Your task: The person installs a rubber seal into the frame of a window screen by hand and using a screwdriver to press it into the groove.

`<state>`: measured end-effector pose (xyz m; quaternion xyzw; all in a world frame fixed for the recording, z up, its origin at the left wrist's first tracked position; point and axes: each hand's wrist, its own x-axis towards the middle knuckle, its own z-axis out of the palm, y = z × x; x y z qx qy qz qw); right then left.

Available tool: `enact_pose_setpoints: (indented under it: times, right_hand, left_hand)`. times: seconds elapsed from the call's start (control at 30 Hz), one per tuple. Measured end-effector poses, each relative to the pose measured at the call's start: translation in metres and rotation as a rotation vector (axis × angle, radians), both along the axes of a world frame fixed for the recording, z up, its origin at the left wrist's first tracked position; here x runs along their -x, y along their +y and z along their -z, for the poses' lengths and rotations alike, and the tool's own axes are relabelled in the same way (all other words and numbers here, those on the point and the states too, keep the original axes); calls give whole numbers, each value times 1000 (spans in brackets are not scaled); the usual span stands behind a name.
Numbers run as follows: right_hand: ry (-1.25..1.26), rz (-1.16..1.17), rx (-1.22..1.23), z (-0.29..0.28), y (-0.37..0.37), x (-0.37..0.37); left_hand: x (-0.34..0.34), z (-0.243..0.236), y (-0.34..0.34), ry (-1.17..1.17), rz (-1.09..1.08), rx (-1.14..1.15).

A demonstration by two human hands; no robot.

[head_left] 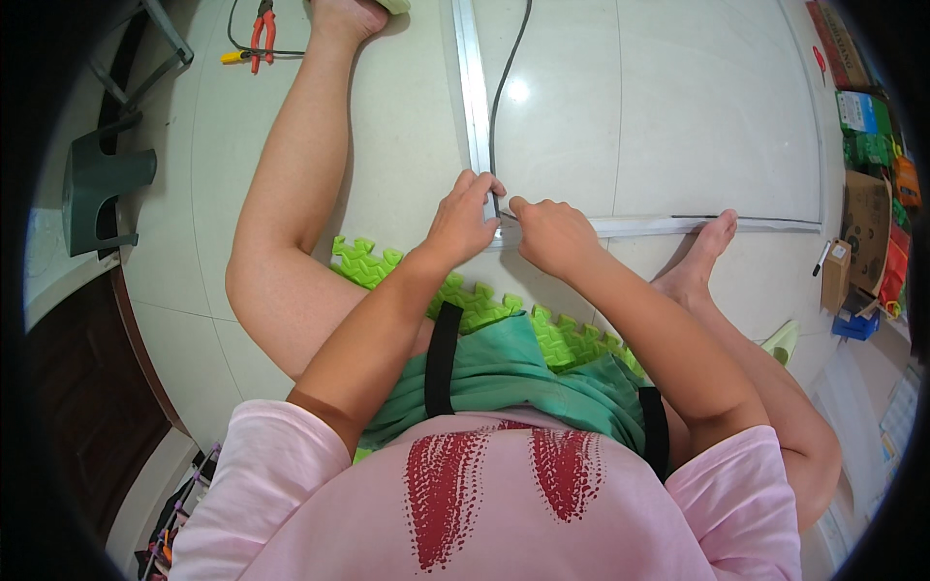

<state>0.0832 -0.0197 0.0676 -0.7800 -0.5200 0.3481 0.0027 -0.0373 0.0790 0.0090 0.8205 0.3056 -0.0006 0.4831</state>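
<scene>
A large rectangular frame of pale metal bars (pixel 472 87) lies on the floor, with sheer mesh (pixel 712 107) spread across it. A black cord (pixel 500 87) runs beside its left bar down to the near corner. At that corner my left hand (pixel 459 223) is closed over the bar, thumb and fingers around its edge near the cord. Just to the right, my right hand (pixel 560 235) is curled closed, its fingertips by the corner. Something thin and dark shows at those fingertips, too small to name. My right foot (pixel 712 242) rests against the frame's near bar.
I sit on a green foam mat (pixel 572 334). Red-handled pliers (pixel 262 39) and a yellow-ended tool (pixel 233 57) lie at the far left. A dark plastic stool (pixel 102 184) stands left. Cardboard boxes (pixel 865 228) and a small brown box (pixel 836 275) line the right side.
</scene>
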Motion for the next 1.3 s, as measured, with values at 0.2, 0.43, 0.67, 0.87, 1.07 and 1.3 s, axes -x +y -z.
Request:
enact_pose_setpoints:
  times: [0.2, 0.43, 0.67, 0.87, 1.07, 1.3]
  right_hand:
    - [9, -37, 112, -2, 9, 1]
    - [45, 3, 91, 9, -6, -10]
    - [72, -20, 101, 3, -6, -11]
    - [40, -53, 69, 2, -6, -8]
    - [11, -51, 34, 6, -8, 5]
    - [56, 51, -26, 11, -21, -6]
  left_hand:
    - [2, 11, 2, -31, -71, 90]
    - [-3, 10, -2, -49, -96, 1]
    - [-1, 11, -1, -36, -107, 14]
    - [-2, 7, 1, 21, -82, 50]
    - [-2, 4, 4, 59, -72, 119]
    - [-1, 5, 4, -9, -41, 44]
